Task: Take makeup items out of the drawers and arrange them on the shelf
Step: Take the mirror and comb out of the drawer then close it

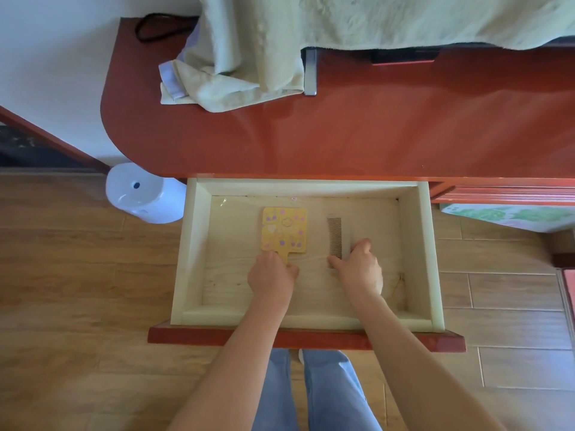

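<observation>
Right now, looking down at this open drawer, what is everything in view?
drawer: 1, pale wood with red front, pulled open under the tabletop
hand mirror: 1, yellow with pastel shapes, drawer's left side
comb: 1, brown, drawer's right side
tabletop: 1, glossy red, above the drawer
cloth: 1, pale green, draped over tabletop's back
cord: 1, black, tabletop's far left corner
canister: 1, white, floor left of drawer
jeans: 1 pair, blue, below drawer
left grip: 1, bare hand, holds the mirror's handle
right grip: 1, bare hand, pinches the comb
</observation>
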A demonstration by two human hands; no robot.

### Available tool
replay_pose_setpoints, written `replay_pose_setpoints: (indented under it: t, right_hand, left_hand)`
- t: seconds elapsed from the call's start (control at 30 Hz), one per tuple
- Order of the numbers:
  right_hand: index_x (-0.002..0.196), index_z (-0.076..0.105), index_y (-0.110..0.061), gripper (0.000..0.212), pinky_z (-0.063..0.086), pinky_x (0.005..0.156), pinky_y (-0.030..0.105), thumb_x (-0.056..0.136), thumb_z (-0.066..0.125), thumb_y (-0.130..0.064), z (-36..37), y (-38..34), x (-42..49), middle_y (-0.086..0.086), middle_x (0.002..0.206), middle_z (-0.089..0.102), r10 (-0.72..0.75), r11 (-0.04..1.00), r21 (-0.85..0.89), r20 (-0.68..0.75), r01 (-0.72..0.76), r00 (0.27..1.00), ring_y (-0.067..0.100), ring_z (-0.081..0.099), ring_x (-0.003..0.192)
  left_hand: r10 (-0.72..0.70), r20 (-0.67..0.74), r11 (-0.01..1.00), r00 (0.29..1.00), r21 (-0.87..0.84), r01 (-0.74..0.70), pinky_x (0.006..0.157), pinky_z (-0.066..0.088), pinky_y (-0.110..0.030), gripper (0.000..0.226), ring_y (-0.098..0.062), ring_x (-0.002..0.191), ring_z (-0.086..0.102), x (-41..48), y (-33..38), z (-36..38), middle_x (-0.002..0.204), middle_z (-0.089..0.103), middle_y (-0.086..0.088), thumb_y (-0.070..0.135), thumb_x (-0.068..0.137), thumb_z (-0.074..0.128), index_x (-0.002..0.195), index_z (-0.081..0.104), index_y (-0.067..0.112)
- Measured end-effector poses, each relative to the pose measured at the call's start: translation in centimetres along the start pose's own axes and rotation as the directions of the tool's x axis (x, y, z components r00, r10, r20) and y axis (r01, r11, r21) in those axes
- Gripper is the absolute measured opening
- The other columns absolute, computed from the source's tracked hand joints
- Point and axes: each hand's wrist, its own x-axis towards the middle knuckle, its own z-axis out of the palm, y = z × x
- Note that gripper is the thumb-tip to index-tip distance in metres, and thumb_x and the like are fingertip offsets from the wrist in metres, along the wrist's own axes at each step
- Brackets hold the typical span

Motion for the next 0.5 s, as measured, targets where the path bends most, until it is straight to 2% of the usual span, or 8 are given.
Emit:
replay_pose_setpoints:
  t: [0.1,0.2,0.27,0.33,0.43,0.5]
  right_hand:
    - [0.106,0.043,-0.011,0.036,0.044,0.057,0.029,0.083,0.068,-0.024,-0.4,0.7,0.2,0.008,0.097,0.062,-0.034,0.975,0.223,0.045,0.023,0.998,0.022,0.058,0.077]
    - [0.114,0.05,-0.012,0.031,0.047,0.05,0.023,0.086,0.061,-0.017,-0.8,1.6,0.4,0.004,0.099,0.063,-0.108,0.941,0.331,0.118,0.064,0.987,0.014,0.059,0.063]
    - [0.114,0.054,-0.012,0.028,0.053,0.056,0.026,0.087,0.059,-0.013,-1.1,2.2,0.4,0.002,0.097,0.064,-0.096,0.922,0.386,0.19,0.016,0.977,0.012,0.061,0.056]
    - [0.114,0.056,-0.008,0.028,0.058,0.066,0.037,0.086,0.06,-0.01,-1.5,2.9,0.4,0.002,0.088,0.064,-0.088,0.874,0.484,0.246,-0.043,0.965,0.012,0.061,0.059]
    - [0.113,0.056,-0.009,0.025,0.055,0.058,0.032,0.088,0.057,-0.009,-2.7,3.3,-0.6,0.006,0.083,0.06,-0.134,0.8,0.597,0.282,-0.064,0.95,0.014,0.057,0.064]
    - [0.11,0.056,-0.013,0.022,0.052,0.052,0.029,0.089,0.056,-0.009,-3.7,3.4,-1.7,0.008,0.085,0.06,-0.196,0.769,0.638,0.287,-0.035,0.938,0.012,0.057,0.063]
  left_hand:
    - [0.0,-0.009,0.999,1.0,-0.045,-0.001,0.062,0.038,-0.031,0.031,-0.031,0.089,0.062,-0.3,0.1,0.1,0.097,0.063,-0.013,0.028,0.083,0.058,0.099,0.057,0.001]
    - [0.039,0.006,0.975,0.999,-0.218,-0.037,0.064,0.04,-0.03,0.033,-0.028,0.087,0.06,0.0,-0.6,-0.3,0.095,0.063,-0.009,0.024,0.083,0.062,0.105,0.052,0.002]
    - [0.07,0.07,0.908,0.995,-0.418,-0.034,0.067,0.047,-0.033,0.027,-0.022,0.083,0.059,0.1,-1.3,-0.9,0.092,0.062,-0.003,0.022,0.084,0.062,0.106,0.055,0.008]
    - [0.122,0.154,0.8,0.98,-0.6,-0.005,0.067,0.055,-0.039,0.013,-0.02,0.076,0.06,-0.3,-2.0,-1.6,0.086,0.062,-0.004,0.019,0.087,0.059,0.098,0.061,0.011]
    - [0.218,0.267,0.681,0.939,-0.731,0.05,0.059,0.052,-0.029,0.008,-0.015,0.069,0.057,-1.7,-2.5,-3.2,0.076,0.057,-0.002,0.015,0.092,0.056,0.093,0.063,0.012]
    - [0.275,0.296,0.657,0.915,-0.753,0.046,0.056,0.047,-0.023,0.008,-0.012,0.066,0.055,-3.0,-2.9,-4.4,0.073,0.056,0.0,0.013,0.091,0.057,0.091,0.064,0.012]
